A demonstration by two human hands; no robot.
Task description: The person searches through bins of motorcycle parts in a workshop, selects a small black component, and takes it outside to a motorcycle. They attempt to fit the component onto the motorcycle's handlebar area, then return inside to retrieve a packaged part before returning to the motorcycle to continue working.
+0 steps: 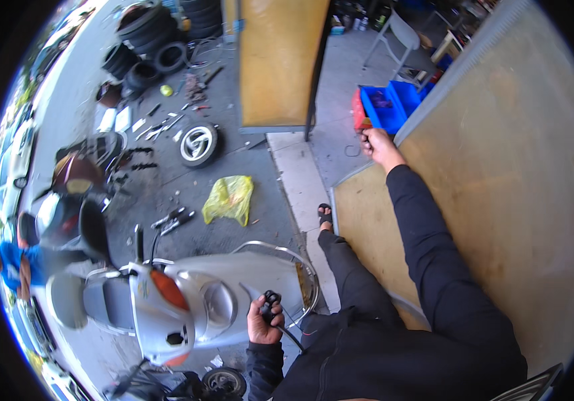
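My left hand (265, 322) is closed around a black part (271, 301) with a cable or hose trailing from it; its exact kind I cannot make out. Just left of that hand stands a silver scooter (233, 294) with an orange light. My right arm reaches far forward, and my right hand (377, 146) is closed beside a red box (359, 112) and the blue bins (387, 115). Its fingers look pinched together near the red box's corner. Whether something sits between them is too small to tell.
A tan panel (487, 174) rises close on my right, another panel (280, 63) ahead. On the ground lie a yellow plastic bag (229, 200), a wheel (199, 145) and scattered tools (160, 127). Tyres (143, 30) are stacked behind. A person in blue (23, 267) is at the left.
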